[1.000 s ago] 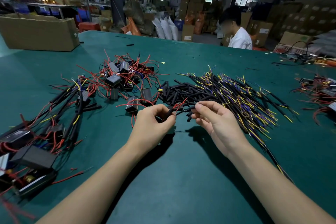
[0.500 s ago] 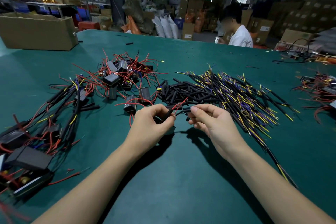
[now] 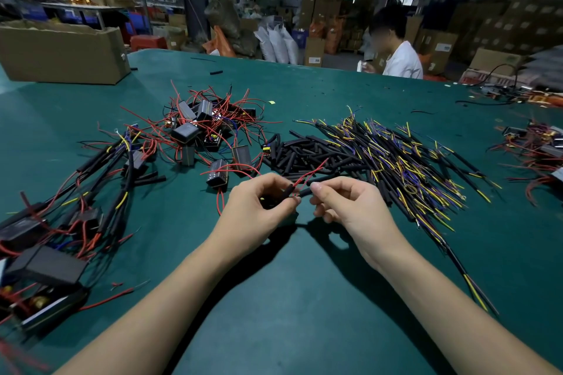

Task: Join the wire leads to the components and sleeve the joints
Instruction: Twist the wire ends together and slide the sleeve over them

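Left hand point(image 3: 259, 207): pinches black sleeve point(image 3: 288, 192) with red lead point(image 3: 310, 172).
Right hand point(image 3: 347, 207): pinches second sleeve point(image 3: 305, 192).
Tabletop point(image 3: 289, 298): bare green between forearms, wire piles either side.

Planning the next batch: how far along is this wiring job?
Done: sleeved assemblies lie at left. In hand: left hand holds a red lead at a black sleeve; right hand pinches a sleeve. Left: a pile of components, loose sleeves and wires.

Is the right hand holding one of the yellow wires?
No, the right hand pinches a short black sleeve near the left hand; the yellow wires lie on the table.
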